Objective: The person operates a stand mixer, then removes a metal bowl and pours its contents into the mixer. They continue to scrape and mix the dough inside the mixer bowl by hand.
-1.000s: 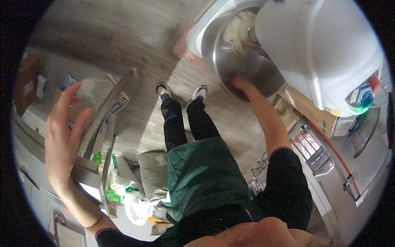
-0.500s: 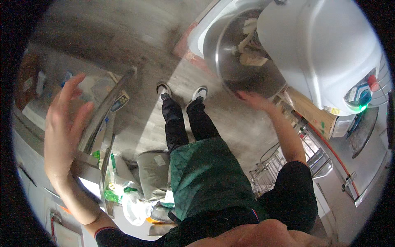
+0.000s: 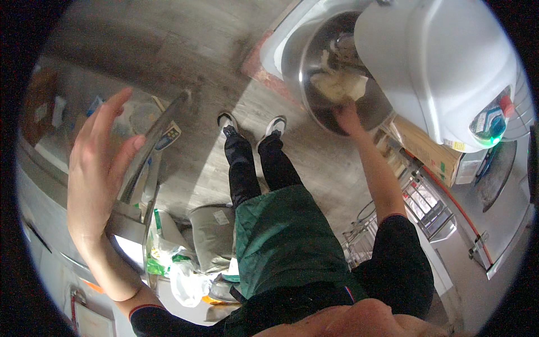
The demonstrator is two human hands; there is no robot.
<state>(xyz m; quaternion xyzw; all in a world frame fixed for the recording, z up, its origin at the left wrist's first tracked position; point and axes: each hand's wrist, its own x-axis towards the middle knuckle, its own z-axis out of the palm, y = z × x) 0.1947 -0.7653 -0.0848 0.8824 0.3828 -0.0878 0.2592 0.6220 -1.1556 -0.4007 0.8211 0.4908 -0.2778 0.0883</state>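
Head view: far-right dough seems soft, best cupped underneath; left hand spread, right hand at it, grip unclear.

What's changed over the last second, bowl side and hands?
Right hand drew back to the bowl's near rim, then reached in again, now at the dough; grip unclear. Dough shifted toward the person. Left hand stays raised, open; white machine in place.

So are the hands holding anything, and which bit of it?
The left hand is open, holding nothing. The right hand is at the near edge of the dough; whether it grips can't be told.
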